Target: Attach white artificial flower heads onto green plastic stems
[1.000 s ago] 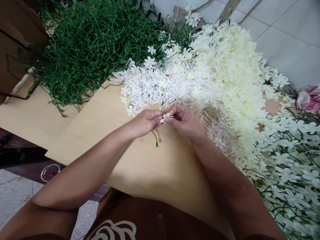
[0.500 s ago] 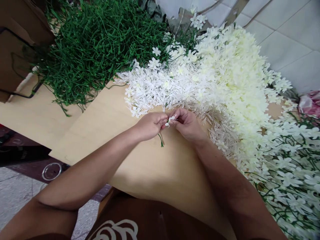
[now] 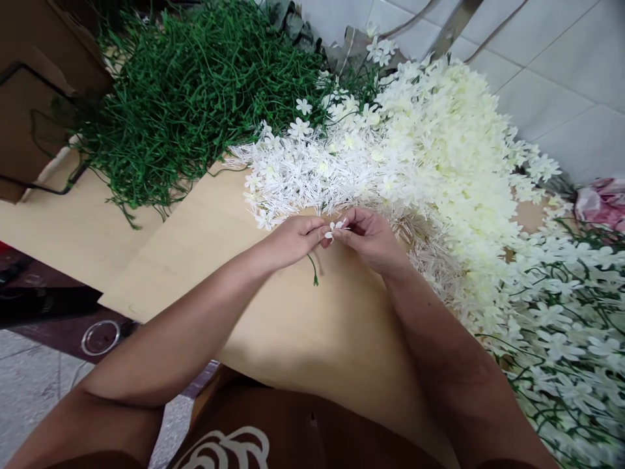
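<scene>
My left hand [image 3: 293, 240] and right hand [image 3: 370, 238] meet over the pale wooden board [image 3: 303, 326], fingertips pinched shut on a single small white flower [image 3: 336, 228] held between them, just clear of the board. The bloom is tiny, with narrow white petals fanned out flat like a star. My left fingers are closed on its thin green stem [image 3: 313, 270], which curves down below my knuckles and ends in a small dark tip; my right thumb and forefinger are closed on the petals' far side. Just beyond my hands lies a heap of loose white flowers [image 3: 312, 172], spiky and bright, merging to the right into a creamier mound of blossoms [image 3: 449, 137]. A tangle of bare green stems [image 3: 195, 91] is piled at upper left.
</scene>
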{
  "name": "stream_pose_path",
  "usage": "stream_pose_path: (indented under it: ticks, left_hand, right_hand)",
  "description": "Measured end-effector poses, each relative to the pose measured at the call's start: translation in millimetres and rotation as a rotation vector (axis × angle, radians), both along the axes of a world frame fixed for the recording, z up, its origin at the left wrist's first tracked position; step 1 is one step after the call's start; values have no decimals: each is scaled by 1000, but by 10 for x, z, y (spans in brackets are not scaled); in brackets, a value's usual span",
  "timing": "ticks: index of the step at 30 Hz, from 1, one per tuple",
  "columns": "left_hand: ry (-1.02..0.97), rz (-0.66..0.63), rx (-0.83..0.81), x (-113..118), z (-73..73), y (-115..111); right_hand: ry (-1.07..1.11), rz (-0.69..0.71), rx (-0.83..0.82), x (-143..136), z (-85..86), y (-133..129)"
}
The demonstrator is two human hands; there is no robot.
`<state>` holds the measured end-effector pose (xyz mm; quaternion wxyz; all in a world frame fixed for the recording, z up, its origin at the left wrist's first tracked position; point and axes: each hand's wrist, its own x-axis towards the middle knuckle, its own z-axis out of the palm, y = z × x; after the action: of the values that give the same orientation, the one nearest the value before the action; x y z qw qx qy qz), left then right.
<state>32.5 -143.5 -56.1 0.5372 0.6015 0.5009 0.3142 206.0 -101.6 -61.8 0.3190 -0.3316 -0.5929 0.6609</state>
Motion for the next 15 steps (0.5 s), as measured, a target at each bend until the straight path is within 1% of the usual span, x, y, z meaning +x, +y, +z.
stream_pose_path:
  ticks: [3, 6, 9, 11, 13, 15]
  left_hand:
    - [-33, 9, -33, 16, 1, -10]
    - [-97, 7, -58, 22, -30, -35]
    - [-167, -39, -49, 14, -49, -59]
    - [-192, -88, -45, 9, -24, -70]
    - [-154, -150, -39, 1, 38, -77]
    - [-14, -208, 19, -31, 123, -80]
  right_hand:
    - [-8, -3, -1, -1, -1, -2]
    - [-11, 19, -10, -20, 18, -19]
    - [-3, 70, -5, -35, 50, -36]
    - [-8, 106, 1, -23, 70, -34]
    - [-31, 147, 3, 18, 91, -19]
    - [-108, 202, 18, 86, 128, 6]
